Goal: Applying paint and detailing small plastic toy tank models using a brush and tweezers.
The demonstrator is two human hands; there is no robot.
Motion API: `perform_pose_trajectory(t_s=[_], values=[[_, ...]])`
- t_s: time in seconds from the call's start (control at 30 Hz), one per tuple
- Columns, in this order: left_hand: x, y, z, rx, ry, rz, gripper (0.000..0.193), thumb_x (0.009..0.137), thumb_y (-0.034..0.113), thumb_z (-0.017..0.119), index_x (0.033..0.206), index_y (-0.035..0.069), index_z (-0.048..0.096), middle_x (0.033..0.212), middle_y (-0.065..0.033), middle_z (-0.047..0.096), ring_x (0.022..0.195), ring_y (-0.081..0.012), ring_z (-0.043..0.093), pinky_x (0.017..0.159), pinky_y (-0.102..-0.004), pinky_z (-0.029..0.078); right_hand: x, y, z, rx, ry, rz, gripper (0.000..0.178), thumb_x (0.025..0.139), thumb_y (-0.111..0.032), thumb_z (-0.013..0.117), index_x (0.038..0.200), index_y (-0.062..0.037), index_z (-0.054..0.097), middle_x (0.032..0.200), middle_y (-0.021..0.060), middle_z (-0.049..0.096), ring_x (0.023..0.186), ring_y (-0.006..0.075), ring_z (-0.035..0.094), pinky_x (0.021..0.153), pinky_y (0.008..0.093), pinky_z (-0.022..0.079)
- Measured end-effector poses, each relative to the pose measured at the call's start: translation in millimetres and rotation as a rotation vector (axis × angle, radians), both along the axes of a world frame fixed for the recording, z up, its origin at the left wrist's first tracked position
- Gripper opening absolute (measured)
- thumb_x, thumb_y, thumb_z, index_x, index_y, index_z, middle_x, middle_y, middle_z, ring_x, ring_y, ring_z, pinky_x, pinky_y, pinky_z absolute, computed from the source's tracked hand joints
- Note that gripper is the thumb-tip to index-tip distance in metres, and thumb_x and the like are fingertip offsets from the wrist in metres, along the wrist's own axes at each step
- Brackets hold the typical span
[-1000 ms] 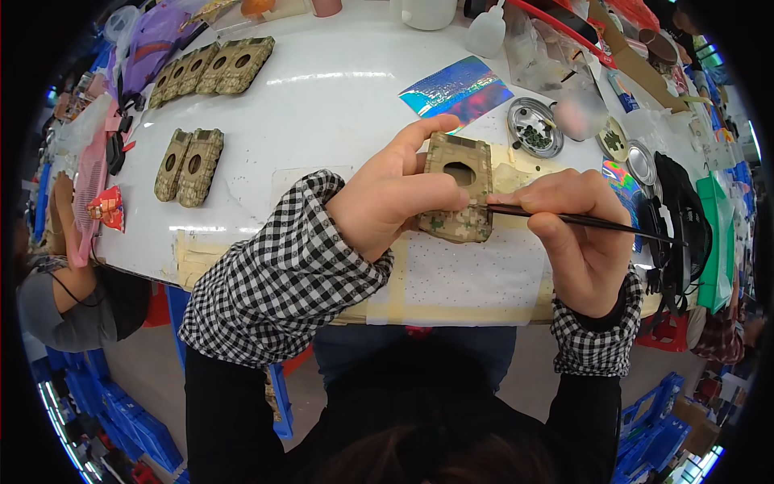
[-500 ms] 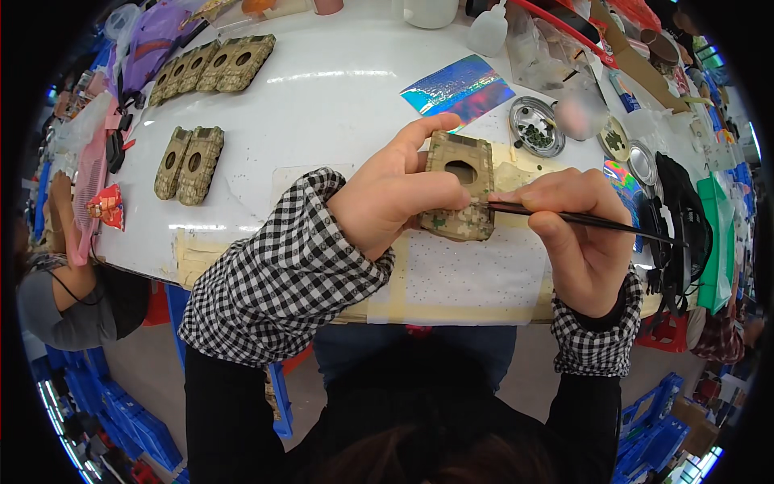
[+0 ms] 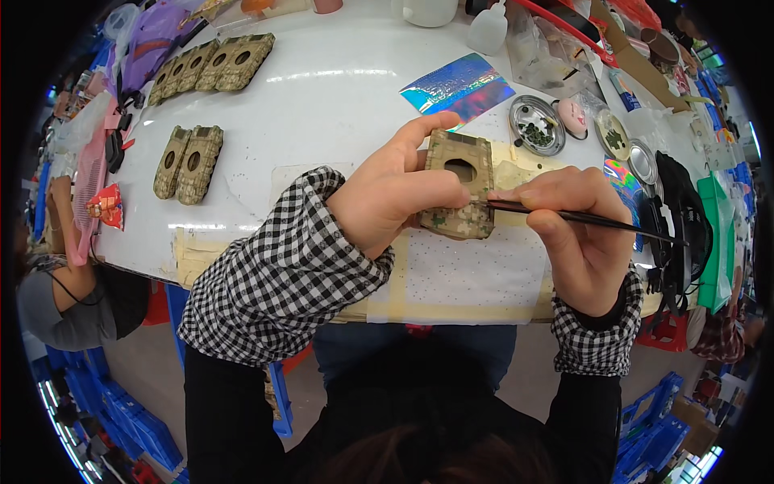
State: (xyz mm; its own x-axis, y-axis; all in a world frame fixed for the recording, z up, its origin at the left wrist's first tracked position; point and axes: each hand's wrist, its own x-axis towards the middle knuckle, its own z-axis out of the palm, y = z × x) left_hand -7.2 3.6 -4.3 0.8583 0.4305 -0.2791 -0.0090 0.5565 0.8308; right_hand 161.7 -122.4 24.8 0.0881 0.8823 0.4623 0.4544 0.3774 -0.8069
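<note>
A camouflage-patterned toy tank hull (image 3: 461, 147) with a round hole in its top is gripped in my left hand (image 3: 383, 194), the thumb pressed across its upper face just below the hole. Between the thumb and fingers of my right hand (image 3: 592, 222), I hold a pair of dark tweezers (image 3: 653, 232). Their tips meet the right edge of the hull, close to my left thumb. Whether anything is pinched in the tips is too small to tell. Beneath the hull lies a white sheet (image 3: 476, 278) sprinkled with tiny specks, taped along its edges.
Two similar hulls (image 3: 193, 165) stand to the left, and several more (image 3: 242, 60) form a row farther back. An iridescent sheet (image 3: 455, 87) lies beyond my hands. Right of it are a round tin (image 3: 516, 117) of small dark green pieces and a pink egg-shaped object (image 3: 571, 118).
Both hands, the hull and the tweezers stay almost exactly in place. The pink egg-shaped object looks sharper now than before.
</note>
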Motion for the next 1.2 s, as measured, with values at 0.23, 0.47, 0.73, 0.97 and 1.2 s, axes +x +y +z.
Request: perform_pose_trajectory(t_s=[0.23,0.47,0.73,0.97,1.2], values=[[0,1,-2,0.002,-0.012,-0.002,0.073,0.079,0.001,0.054,0.145,0.004,0.023,0.125,-0.0175,0.052,0.11,-0.0251,0.057,0.094,-0.0356,0.047,4,0,0,0.018,0.002,0.037,0.012,0.085,-0.005,0.067,0.094,0.0028,0.064,0.089,0.0096,0.065,0.079,0.0166,0.063,0.073,0.0272,0.048],[0,3,-2,-0.01,-0.029,-0.016,0.075,0.079,0.002,0.054,0.145,0.005,0.02,0.126,-0.0212,0.05,0.111,-0.0307,0.057,0.093,-0.0425,0.05,4,-1,-3,0.026,0.291,0.078,0.017,0.094,-0.011,0.058,0.1,0.0046,0.056,0.096,0.0124,0.064,0.086,0.016,0.063,0.08,0.0275,0.049],[2,3,3,-0.05,-0.067,0.013,0.074,0.083,0.009,0.055,0.146,0.002,0.016,0.128,-0.0227,0.049,0.104,-0.0339,0.063,0.088,-0.0395,0.053,18,-15,0,0.137,-0.033,-0.255,0.013,0.094,-0.01,0.055,0.099,0.002,0.059,0.092,0.0117,0.061,0.085,0.0172,0.059,0.078,0.0292,0.047],[1,4,13,-0.1,-0.023,0.07,0.067,0.09,0.017,0.047,0.147,0.003,0.016,0.129,-0.0208,0.05,0.101,-0.0329,0.064,0.077,-0.0348,0.056,25,-21,-10,0.079,-0.591,-0.481,0.023,0.072,0.0,0.074,0.093,-0.0039,0.067,0.082,0.0105,0.061,0.08,0.0271,0.056,0.071,0.0338,0.046],[4,5,10,-0.099,-0.059,0.012,0.063,0.091,0.014,0.044,0.147,0.004,0.018,0.127,-0.0236,0.05,0.092,-0.0316,0.066,0.076,-0.0351,0.056,26,-16,-20,0.067,-0.629,-0.444,0.021,0.07,0.0,0.075,0.089,-0.0031,0.067,0.081,0.0103,0.062,0.079,0.027,0.057,0.068,0.0341,0.046]])
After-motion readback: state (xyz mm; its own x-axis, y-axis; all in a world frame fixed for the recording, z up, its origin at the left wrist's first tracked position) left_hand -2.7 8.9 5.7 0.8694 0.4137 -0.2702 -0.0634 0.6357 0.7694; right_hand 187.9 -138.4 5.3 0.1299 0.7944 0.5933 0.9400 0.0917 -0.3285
